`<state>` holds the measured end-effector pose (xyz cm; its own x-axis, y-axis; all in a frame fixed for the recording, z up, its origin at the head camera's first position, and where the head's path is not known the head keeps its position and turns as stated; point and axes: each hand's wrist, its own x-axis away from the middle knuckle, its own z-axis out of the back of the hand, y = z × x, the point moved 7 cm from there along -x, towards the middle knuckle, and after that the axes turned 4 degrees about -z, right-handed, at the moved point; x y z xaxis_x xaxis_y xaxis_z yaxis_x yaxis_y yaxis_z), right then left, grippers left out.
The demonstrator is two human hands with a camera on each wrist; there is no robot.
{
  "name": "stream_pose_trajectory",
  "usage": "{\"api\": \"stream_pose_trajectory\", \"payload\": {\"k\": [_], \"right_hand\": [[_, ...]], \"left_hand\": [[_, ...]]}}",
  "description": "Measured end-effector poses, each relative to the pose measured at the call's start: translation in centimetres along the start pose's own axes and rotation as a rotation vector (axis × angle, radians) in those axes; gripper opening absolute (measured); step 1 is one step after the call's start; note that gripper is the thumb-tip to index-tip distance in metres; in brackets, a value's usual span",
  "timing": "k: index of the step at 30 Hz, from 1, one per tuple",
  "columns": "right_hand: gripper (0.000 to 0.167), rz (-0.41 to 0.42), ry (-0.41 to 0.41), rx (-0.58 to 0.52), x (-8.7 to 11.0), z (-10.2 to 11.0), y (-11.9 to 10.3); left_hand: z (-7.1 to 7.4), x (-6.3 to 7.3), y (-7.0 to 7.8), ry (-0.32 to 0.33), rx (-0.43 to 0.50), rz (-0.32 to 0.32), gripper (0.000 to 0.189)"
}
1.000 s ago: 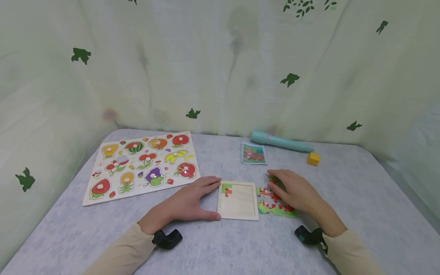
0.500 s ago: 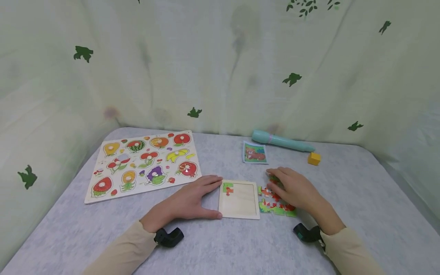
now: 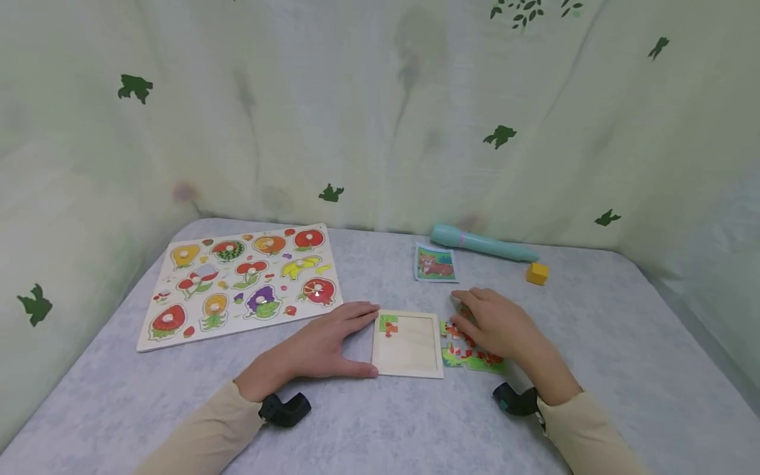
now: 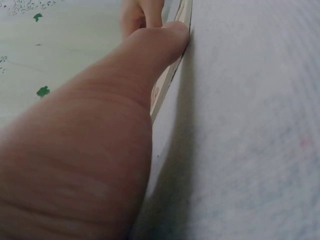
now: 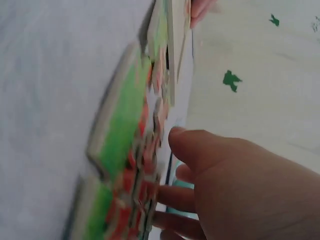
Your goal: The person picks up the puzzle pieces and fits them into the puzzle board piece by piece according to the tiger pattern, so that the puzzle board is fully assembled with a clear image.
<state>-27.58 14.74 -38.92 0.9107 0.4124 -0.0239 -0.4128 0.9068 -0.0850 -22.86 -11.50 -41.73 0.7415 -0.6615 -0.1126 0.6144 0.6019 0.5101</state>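
Observation:
A square wooden puzzle tray (image 3: 410, 353) lies flat at the table's middle. One green-and-red puzzle piece (image 3: 388, 324) sits in its upper left corner. My left hand (image 3: 323, 343) touches the tray's left edge with fingers and thumb spread apart. Right of the tray lies a cluster of loose puzzle pieces (image 3: 483, 363), green and red. Over its far part is my right hand (image 3: 501, 326), hiding some of the pieces. In the right wrist view the thumb (image 5: 187, 142) and fingers stand apart beside the pieces, and no piece shows between them.
A fruit peg puzzle board (image 3: 249, 284) lies at the left. Behind the tray is a small animal picture card (image 3: 435, 264). Farther back rests a teal, pen-shaped stick (image 3: 483, 244), with a yellow cube (image 3: 537, 273) near its tip. A printed curtain (image 3: 380, 119) hangs behind the table.
My right hand has shifted slightly left over the loose pieces. The left hand keeps its place at the tray's edge. The head view has moved a little.

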Motion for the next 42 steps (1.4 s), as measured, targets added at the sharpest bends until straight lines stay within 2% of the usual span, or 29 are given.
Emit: {"api": "stream_pose_trajectory", "payload": {"k": [3,7,15,23,29,37,42], "right_hand": [[0.054,-0.01,0.005,0.041,-0.1,-0.1,-0.3],[0.053,-0.009,0.027,0.038,0.1,-0.1,-0.2],[0.054,-0.032,0.065,-0.099,0.8,-0.2,1.2],[0.052,0.007,0.086,-0.194,0.8,-0.4,2.1],[0.05,0.018,0.085,-0.221,1.0,-0.4,3.6],[0.038,0.025,0.097,-0.217,1.3,-0.4,4.6],[0.034,0.012,0.144,-0.239,1.6,-0.8,4.8]], "left_hand": [[0.0,0.0,0.0,0.003,0.006,-0.006,0.099],[0.0,0.0,0.2,0.004,0.008,-0.006,0.099],[0.0,-0.1,0.4,0.002,0.009,-0.008,0.099],[0.1,0.1,0.5,0.0,0.007,-0.001,0.099],[0.0,0.2,0.4,0.007,0.015,-0.006,0.099],[-0.1,0.1,0.4,0.009,0.009,-0.011,0.099],[-0.2,0.0,0.5,0.004,0.012,-0.01,0.098]]}}
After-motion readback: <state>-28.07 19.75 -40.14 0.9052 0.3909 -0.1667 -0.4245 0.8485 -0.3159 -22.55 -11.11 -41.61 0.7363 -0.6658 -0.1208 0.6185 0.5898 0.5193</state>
